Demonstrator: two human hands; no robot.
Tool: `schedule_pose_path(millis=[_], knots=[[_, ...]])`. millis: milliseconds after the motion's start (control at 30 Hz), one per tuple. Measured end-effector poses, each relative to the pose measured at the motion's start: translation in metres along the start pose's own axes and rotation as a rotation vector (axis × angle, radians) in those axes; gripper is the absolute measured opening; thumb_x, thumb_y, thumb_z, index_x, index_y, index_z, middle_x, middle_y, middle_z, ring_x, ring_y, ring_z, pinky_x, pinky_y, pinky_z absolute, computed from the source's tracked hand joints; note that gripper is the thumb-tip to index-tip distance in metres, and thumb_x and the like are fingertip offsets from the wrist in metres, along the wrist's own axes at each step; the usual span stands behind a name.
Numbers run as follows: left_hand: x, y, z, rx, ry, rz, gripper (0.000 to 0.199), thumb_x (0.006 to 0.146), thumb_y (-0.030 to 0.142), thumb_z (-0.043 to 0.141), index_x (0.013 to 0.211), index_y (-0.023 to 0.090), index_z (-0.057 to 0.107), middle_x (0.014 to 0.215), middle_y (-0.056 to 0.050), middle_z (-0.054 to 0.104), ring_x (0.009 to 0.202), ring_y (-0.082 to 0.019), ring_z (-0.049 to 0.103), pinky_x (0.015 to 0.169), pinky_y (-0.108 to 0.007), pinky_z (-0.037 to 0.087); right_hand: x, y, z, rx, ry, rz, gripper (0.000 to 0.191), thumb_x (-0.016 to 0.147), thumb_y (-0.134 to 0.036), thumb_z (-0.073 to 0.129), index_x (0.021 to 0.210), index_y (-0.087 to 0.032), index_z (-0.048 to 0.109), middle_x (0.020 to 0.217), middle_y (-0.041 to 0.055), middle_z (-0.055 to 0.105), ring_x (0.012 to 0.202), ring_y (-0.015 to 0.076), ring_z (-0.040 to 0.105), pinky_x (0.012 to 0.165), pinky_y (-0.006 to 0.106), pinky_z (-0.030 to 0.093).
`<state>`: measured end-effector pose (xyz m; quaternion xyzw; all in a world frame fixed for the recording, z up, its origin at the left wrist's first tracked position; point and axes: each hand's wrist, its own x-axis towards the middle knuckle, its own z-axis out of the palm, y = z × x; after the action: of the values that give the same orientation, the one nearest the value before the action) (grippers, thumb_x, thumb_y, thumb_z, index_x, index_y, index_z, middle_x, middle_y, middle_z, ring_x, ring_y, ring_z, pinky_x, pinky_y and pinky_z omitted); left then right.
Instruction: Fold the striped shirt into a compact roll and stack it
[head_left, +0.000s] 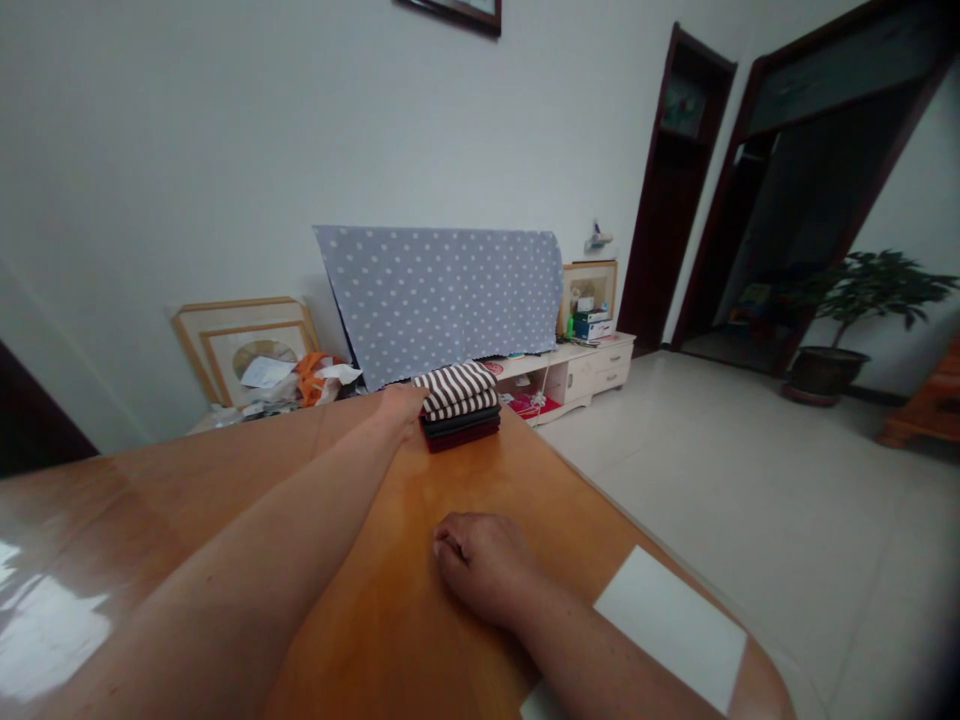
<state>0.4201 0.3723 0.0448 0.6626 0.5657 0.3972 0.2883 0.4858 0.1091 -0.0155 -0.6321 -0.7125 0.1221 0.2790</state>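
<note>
A stack of folded cloth stands near the far end of the wooden table (405,560), with a brown-and-white striped piece (459,390) on top and dark pieces (461,428) beneath. My left hand (405,405) reaches out to the left side of the stack and touches it or lies right beside it; its fingertips are partly hidden, so its grip cannot be made out. Nearer to me, my right hand (480,560) rests on the table with its fingers curled into a loose fist, nothing visible in it.
White sheets (675,625) lie at the table's right edge. Beyond the table are a white low cabinet (600,368), a dotted cloth (450,295) over a large flat shape, framed pictures (247,312) and an orange bag (309,378). A potted plant (829,370) stands at right.
</note>
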Motion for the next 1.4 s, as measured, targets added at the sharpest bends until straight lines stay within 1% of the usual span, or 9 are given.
schedule_pose_path(millis=[100,167,267,367,467,700,1000,1200,1400], knots=[[-0.003,-0.002,-0.005,0.083,0.060,0.041,0.024,0.088,0.037,0.062,0.093,0.014,0.066,0.091,-0.012,0.070,0.091,-0.028,0.068,0.076,-0.038,0.053,0.000,0.000,-0.001,-0.008,-0.021,0.011,0.024,0.092,-0.030,0.051,0.102,-0.023,0.071,0.095,0.0050,0.074,0.087,0.0188,0.065,0.072,0.027,0.038],[-0.007,0.002,-0.006,0.123,0.117,0.097,0.030,0.088,0.041,0.059,0.099,0.015,0.066,0.100,-0.014,0.070,0.102,-0.030,0.065,0.084,-0.041,0.052,0.001,0.000,-0.001,-0.008,-0.029,0.018,0.023,0.093,-0.030,0.051,0.102,-0.022,0.071,0.096,0.0050,0.074,0.087,0.0186,0.064,0.073,0.027,0.038],[-0.015,0.013,-0.003,0.261,0.177,0.392,0.043,0.091,0.048,0.052,0.119,0.016,0.061,0.123,-0.016,0.064,0.121,-0.030,0.056,0.101,-0.043,0.044,0.001,0.001,0.000,-0.007,-0.038,0.016,0.023,0.093,-0.031,0.051,0.101,-0.022,0.071,0.096,0.0049,0.074,0.086,0.0179,0.064,0.072,0.026,0.037],[-0.023,0.024,0.007,0.475,0.084,0.761,0.059,0.092,0.055,0.048,0.137,0.017,0.051,0.141,-0.015,0.054,0.135,-0.029,0.046,0.112,-0.042,0.035,0.001,0.002,0.001,-0.014,-0.029,0.016,0.023,0.093,-0.031,0.051,0.100,-0.023,0.070,0.095,0.0042,0.074,0.084,0.0175,0.064,0.070,0.027,0.036],[-0.026,0.025,0.017,0.660,-0.062,0.904,0.072,0.090,0.056,0.051,0.150,0.019,0.037,0.158,-0.013,0.036,0.146,-0.030,0.030,0.118,-0.044,0.025,0.000,0.003,0.002,-0.013,-0.010,0.005,0.021,0.092,-0.031,0.050,0.098,-0.024,0.069,0.093,0.0027,0.074,0.082,0.0169,0.063,0.068,0.027,0.034],[-0.020,0.010,0.028,0.834,-0.191,0.940,0.065,0.096,0.041,0.045,0.157,0.025,0.026,0.161,-0.010,0.031,0.146,-0.034,0.030,0.116,-0.047,0.025,-0.001,0.004,0.002,-0.001,0.021,-0.015,0.020,0.091,-0.033,0.050,0.096,-0.024,0.068,0.093,0.0015,0.074,0.080,0.0163,0.063,0.066,0.027,0.033],[-0.012,0.024,0.028,0.818,-0.284,0.887,0.063,0.097,0.038,0.044,0.157,0.030,0.025,0.158,-0.012,0.036,0.142,-0.034,0.037,0.113,-0.048,0.028,-0.001,0.002,-0.002,0.006,-0.006,-0.001,0.019,0.093,-0.032,0.051,0.097,-0.024,0.067,0.095,0.0023,0.074,0.082,0.0164,0.063,0.069,0.027,0.035],[-0.022,0.021,0.034,0.857,-0.284,0.879,0.058,0.097,0.038,0.045,0.153,0.037,0.033,0.160,-0.007,0.033,0.144,-0.037,0.029,0.113,-0.055,0.025,-0.001,0.001,-0.003,-0.003,-0.025,0.016,0.021,0.093,-0.033,0.050,0.099,-0.023,0.068,0.096,0.0036,0.074,0.084,0.0174,0.064,0.070,0.027,0.035],[-0.024,0.017,0.033,0.842,-0.285,0.892,0.061,0.096,0.037,0.046,0.154,0.039,0.029,0.161,-0.008,0.030,0.146,-0.036,0.028,0.113,-0.056,0.024,-0.001,0.001,-0.004,0.004,-0.020,0.006,0.022,0.093,-0.032,0.050,0.100,-0.022,0.068,0.097,0.0041,0.074,0.085,0.0174,0.064,0.071,0.027,0.036]])
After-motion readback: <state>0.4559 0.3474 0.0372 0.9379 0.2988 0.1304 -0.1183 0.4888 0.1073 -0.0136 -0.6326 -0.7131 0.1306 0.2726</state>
